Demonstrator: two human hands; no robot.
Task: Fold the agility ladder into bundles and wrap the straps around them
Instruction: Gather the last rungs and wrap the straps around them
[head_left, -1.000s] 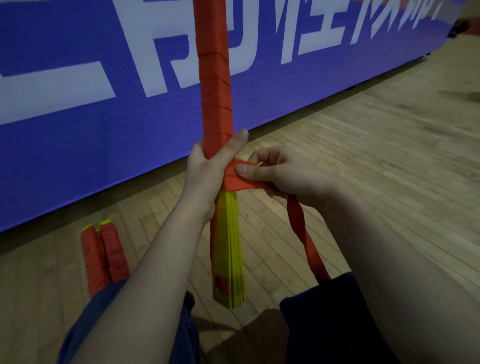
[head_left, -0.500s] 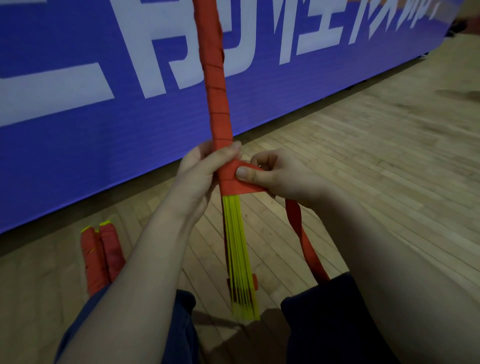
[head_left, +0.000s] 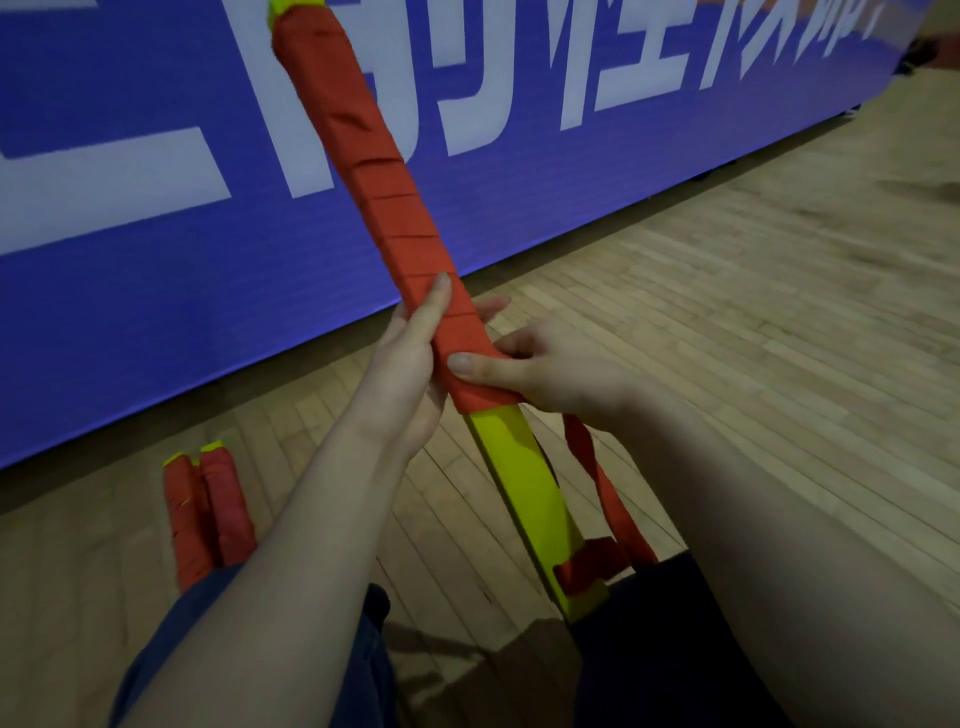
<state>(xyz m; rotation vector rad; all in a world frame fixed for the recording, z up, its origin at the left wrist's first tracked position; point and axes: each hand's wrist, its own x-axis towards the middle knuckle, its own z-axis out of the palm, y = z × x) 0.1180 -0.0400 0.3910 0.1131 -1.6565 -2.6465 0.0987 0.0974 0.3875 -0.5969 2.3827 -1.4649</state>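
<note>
Ladder bundle stands tilted, with the left hand curled round it. Just below, the right hand pinches the red strap mid-wrap. Next, it likely winds down the bare yellow part.

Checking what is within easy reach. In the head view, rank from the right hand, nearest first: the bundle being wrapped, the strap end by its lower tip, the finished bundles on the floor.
1. the bundle being wrapped: centre, gripped by the right hand.
2. the strap end: lower right, by the knee.
3. the finished bundles: on the floor, far left.
</note>
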